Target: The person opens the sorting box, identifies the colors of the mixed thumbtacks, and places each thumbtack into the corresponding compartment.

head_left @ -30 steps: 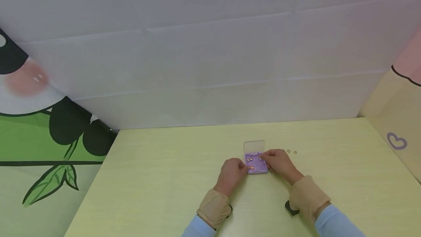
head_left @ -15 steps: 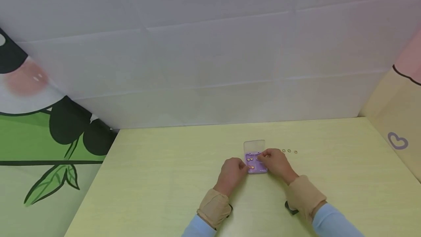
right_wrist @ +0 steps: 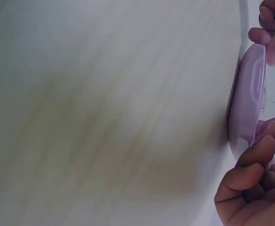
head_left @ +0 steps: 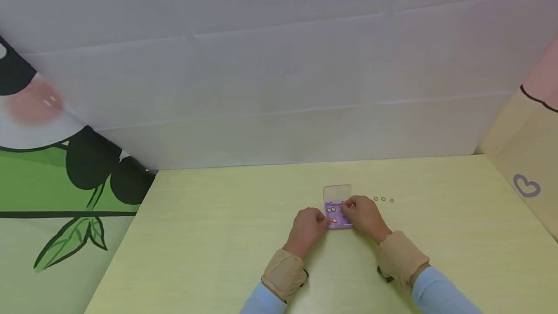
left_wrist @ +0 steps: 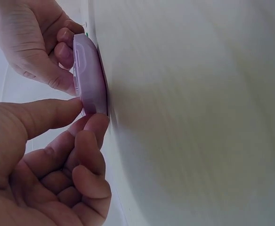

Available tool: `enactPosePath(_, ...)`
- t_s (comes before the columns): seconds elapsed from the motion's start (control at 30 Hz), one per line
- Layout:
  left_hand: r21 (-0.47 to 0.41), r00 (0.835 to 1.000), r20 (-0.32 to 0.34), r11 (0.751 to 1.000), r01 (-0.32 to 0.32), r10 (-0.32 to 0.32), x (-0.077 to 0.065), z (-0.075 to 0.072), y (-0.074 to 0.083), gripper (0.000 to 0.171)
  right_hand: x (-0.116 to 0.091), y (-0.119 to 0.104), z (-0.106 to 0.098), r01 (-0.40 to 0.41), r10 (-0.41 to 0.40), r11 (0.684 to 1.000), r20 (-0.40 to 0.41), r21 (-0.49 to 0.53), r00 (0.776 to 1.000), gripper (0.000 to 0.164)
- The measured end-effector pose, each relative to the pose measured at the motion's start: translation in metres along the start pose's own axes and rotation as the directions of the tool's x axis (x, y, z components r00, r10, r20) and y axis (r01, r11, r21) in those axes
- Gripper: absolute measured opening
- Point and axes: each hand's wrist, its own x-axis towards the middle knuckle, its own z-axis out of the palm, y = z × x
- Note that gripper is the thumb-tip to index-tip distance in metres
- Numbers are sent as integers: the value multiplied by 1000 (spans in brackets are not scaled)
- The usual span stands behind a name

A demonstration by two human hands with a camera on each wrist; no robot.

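Note:
A small purple compartment case [head_left: 340, 226] lies on the table with its clear lid [head_left: 337, 191] raised at the back. Several small gold ring-shaped pieces [head_left: 333, 209] sit in its left compartments. My left hand [head_left: 306, 231] pinches the near left corner of the case; in the left wrist view its thumb is on the rim and a finger sits low at the side. Over the right-hand compartments, my right hand [head_left: 366, 217] has thumb and index finger together, apparently pinching one small ring, mostly hidden by the fingertips. The right wrist view shows the purple case [right_wrist: 248, 94] from its side.
Three small gold rings [head_left: 383, 198] lie in a row on the pale yellow table [head_left: 209, 236], right of the case behind my right hand. A white panel [head_left: 279, 139] rises along the table's back edge. Printed side panels stand left and right.
My right hand has shifted slightly left over the case, uncovering a third ring on the table. The left hand stays at the case's corner.

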Motion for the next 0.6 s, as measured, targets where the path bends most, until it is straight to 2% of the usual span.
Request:
enactPosePath(0.33,6,1000,-2,1000,-17,17,0,0,-1,15,-2,-2,-3,7,-7,1000,0,-3,1000,21)
enactPosePath(0.6,20,1000,-5,1000,-12,12,0,1,-2,17,-6,6,-18,36,-35,999,-17,14,999,25)
